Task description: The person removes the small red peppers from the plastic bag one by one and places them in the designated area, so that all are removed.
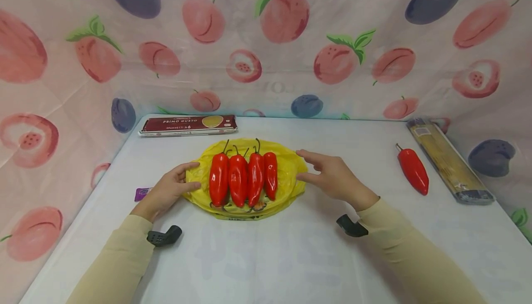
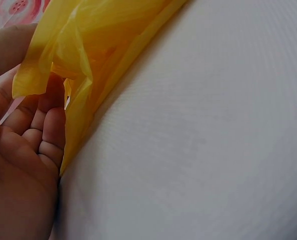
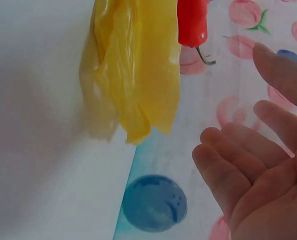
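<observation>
Several shiny red peppers [image 1: 238,179] with dark stems lie side by side on a yellow plastic bag [image 1: 287,188], flattened into an oval. My left hand [image 1: 164,191] holds the bag's left edge. In the left wrist view the yellow plastic [image 2: 88,75] passes between that hand's thumb and curled fingers, hiding some fingertips. My right hand [image 1: 332,174] is at the bag's right edge, fingers and thumb spread. The right wrist view shows a gap between this hand [image 3: 258,175] and the bag [image 3: 138,65], with one pepper [image 3: 192,22] partly visible above.
Another red pepper [image 1: 413,171] lies at the right, beside a clear pack of spaghetti [image 1: 450,161]. A dark red spaghetti pack [image 1: 187,125] lies at the back left. A small purple packet [image 1: 142,194] is partly behind my left hand. Fruit-patterned cloth [image 1: 266,63] borders the white table.
</observation>
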A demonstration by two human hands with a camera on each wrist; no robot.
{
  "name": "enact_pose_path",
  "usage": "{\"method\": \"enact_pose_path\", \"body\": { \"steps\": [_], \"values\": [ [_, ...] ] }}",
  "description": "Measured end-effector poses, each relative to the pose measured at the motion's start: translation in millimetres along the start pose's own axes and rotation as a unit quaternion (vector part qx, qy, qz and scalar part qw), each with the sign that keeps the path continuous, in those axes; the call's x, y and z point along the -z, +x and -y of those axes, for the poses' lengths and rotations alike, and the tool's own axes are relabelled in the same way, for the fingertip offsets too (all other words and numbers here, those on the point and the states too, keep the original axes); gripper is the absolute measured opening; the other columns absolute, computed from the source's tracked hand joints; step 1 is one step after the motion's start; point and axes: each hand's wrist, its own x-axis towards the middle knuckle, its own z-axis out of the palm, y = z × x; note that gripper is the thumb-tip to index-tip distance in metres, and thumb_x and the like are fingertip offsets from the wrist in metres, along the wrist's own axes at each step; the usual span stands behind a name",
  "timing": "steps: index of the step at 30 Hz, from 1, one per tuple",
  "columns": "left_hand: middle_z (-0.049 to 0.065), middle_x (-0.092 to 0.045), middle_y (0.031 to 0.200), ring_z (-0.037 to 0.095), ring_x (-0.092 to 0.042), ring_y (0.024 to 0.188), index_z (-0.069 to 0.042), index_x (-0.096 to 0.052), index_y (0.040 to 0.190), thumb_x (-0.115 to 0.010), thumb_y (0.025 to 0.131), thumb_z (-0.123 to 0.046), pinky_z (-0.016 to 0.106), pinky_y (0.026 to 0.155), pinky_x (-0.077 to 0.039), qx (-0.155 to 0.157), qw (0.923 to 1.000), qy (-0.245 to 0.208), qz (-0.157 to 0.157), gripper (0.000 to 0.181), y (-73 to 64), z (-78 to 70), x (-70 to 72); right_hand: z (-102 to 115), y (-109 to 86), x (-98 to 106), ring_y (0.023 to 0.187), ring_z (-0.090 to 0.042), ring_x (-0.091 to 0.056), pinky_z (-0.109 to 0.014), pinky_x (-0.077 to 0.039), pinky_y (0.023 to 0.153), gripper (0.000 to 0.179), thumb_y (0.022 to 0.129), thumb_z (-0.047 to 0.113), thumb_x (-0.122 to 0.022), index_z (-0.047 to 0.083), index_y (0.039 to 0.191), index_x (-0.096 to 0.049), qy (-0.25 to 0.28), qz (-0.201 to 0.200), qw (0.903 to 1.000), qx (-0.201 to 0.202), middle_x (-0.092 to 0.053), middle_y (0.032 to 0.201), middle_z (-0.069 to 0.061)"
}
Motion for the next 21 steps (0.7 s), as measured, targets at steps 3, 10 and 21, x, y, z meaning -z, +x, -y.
{"method": "enact_pose_path", "body": {
  "steps": [3,10,21],
  "values": [
    [0.014,-0.033,0.158,0.03,-0.048,0.129,-0.012,-0.034,0.156,-0.07,0.094,-0.021,0.019,0.094,-0.049,-0.003,1.0,-0.004,0.002,0.072,0.2,-0.5,-0.3,5,2.7,-5,0.127,-0.035,-0.055,-0.049,-0.05,0.098,0.062,0.092,0.026,-0.075,0.01,0.147,-0.052,0.006,0.006,0.9999,0.007,-0.051,0.148,-0.009],
    [0.016,-0.034,0.157,0.027,-0.052,0.124,-0.011,-0.034,0.156,-0.07,0.094,-0.019,0.02,0.093,-0.05,-0.011,0.9999,-0.008,0.006,0.072,0.2,-0.6,-0.6,11,7.6,-14,0.126,-0.036,-0.056,-0.049,-0.05,0.098,0.061,0.091,0.027,-0.076,0.01,0.145,-0.054,0.011,0.016,0.9996,0.018,-0.053,0.146,-0.011],
    [0.014,-0.032,0.159,0.031,-0.044,0.133,-0.014,-0.035,0.156,-0.071,0.093,-0.025,0.021,0.097,-0.047,0.007,0.9999,0.015,-0.003,0.073,-0.1,-2.0,-0.3,17,19.9,-31,0.121,-0.035,-0.057,-0.05,-0.051,0.098,0.061,0.09,0.026,-0.077,0.009,0.144,-0.055,0.048,0.036,0.9976,0.034,-0.057,0.141,-0.011]
  ]
}}
